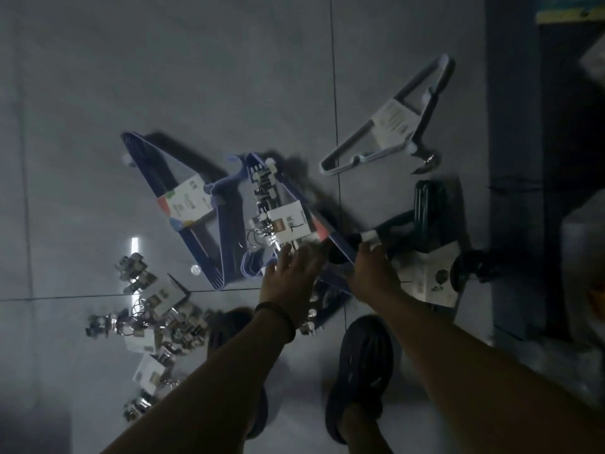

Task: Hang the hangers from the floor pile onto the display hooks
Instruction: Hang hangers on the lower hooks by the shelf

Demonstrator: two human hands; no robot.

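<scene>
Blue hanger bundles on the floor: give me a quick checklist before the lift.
1. Left hand on the labelled blue hanger bundle: cannot tell, blurred.
2. Right hand closed on a bundle: cannot tell.
3. Second blue hanger bundle overlapping the first: not ok, may drag.
4. Grey hanger bundle lying apart: ok.
5. Clip hangers clear of the hands: ok.
6. Display hooks in view: not ok.
</scene>
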